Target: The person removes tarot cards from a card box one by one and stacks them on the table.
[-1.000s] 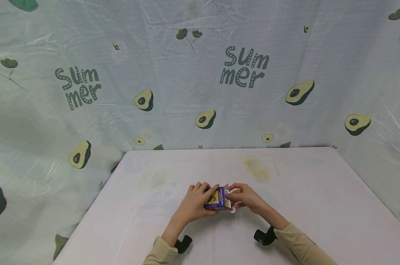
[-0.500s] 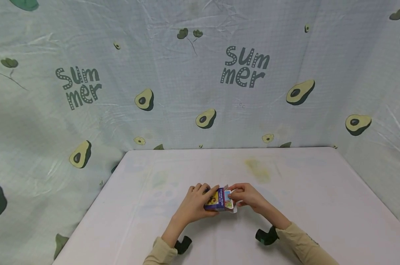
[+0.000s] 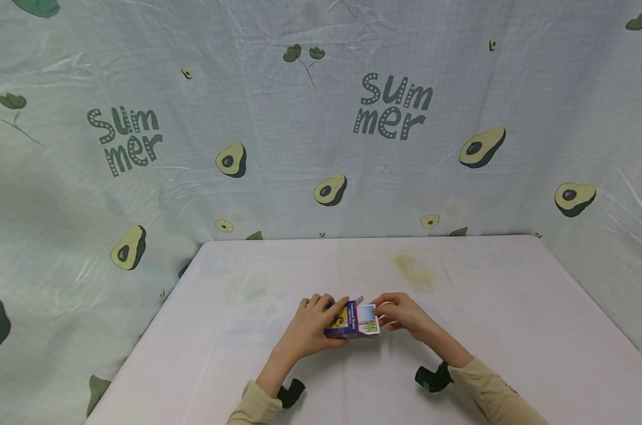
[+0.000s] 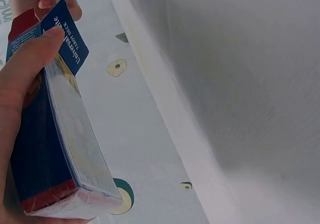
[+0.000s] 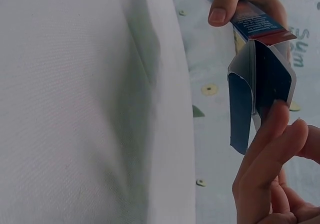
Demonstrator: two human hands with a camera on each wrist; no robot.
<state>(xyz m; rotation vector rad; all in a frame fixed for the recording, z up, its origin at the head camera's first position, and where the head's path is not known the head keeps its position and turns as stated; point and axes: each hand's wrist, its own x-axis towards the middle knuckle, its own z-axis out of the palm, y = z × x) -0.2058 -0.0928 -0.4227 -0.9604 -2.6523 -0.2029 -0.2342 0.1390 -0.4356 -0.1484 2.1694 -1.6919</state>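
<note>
Card [image 3: 367,320] partly in box [image 3: 351,319], curtain [image 3: 289,118] behind table [image 3: 193,354]

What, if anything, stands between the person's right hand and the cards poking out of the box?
Nothing visible: the right hand is at the outer edge of the cards, and the open end of the box faces it.

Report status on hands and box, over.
Left hand gripping tarot box. Right hand pinching picture card, partly out. Box flap open, no blockage seen.
</note>
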